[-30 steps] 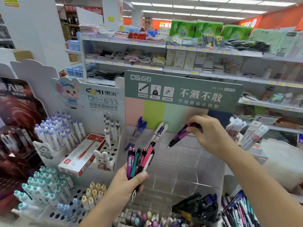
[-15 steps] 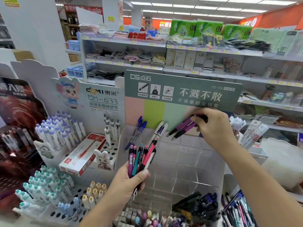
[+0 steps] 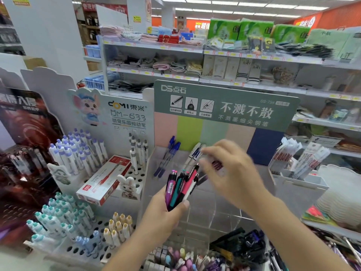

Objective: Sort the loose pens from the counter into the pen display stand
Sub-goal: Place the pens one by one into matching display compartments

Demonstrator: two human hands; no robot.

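Gripping a bunch of purple, teal and pink click pens (image 3: 180, 187) upright before the clear acrylic compartmented pen stand (image 3: 203, 210), left hand (image 3: 166, 214) stays low; blurred right hand's (image 3: 232, 173) grip unclear.

Motion blur smears the right hand (image 3: 232, 171), hiding whether its grip holds anything.

a white stand (image 3: 125, 114) with a cartoon mouse (image 3: 87, 106) is standing at centre left, holding purple-capped pens (image 3: 78, 151) and teal-capped pens (image 3: 56, 216). a red-and-white box (image 3: 103, 182) is lying on it. shelves (image 3: 152, 47) of folded cloths (image 3: 162, 65) are filling the top, with green packs (image 3: 256, 29) sitting at upper right. white plates (image 3: 340, 194) are stacking at the right edge.
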